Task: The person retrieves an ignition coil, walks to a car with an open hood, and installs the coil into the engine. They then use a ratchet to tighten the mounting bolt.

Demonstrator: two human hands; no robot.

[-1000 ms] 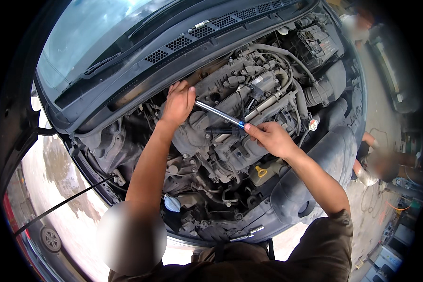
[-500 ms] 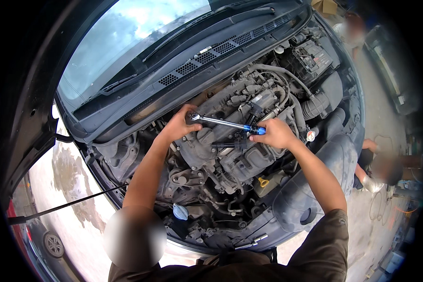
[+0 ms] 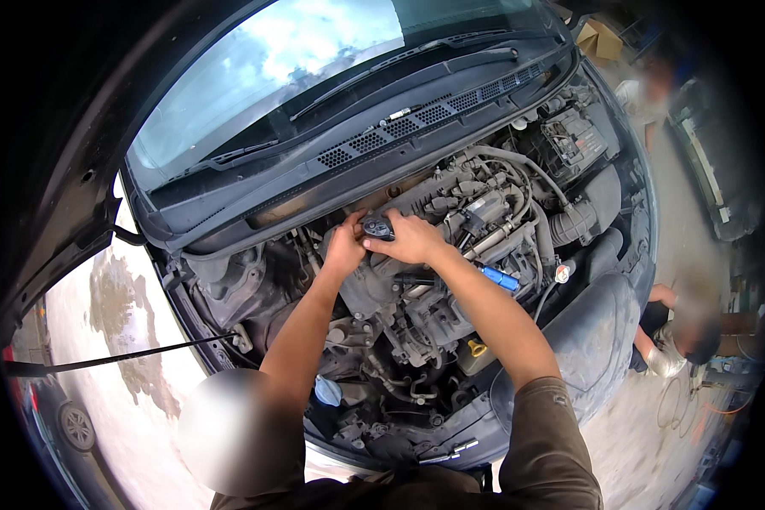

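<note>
Both hands meet above the far left of the engine [image 3: 416,308], around a small black part [image 3: 376,226] with rounded raised details on top. My left hand [image 3: 346,246] grips it from the left, fingers curled. On its other side my right hand [image 3: 411,240] closes thumb and fingers on it. Whether the part is loose or attached to the engine cannot be seen. The blue handle of a ratchet wrench [image 3: 500,279] shows just right of my right forearm. That forearm hides the rest of the wrench.
The raised hood [image 3: 51,170] leans at the left, with a prop rod [image 3: 144,355] below it. A black battery [image 3: 572,140] sits at the far right, a blue cap [image 3: 327,391] at the near left. Two other people [image 3: 642,98] [image 3: 667,348] are at the right.
The ratchet wrench has left my hands and now rests farther right, by the right forearm. My right hand has moved left to join the left hand at the black part. The view has shifted slightly.
</note>
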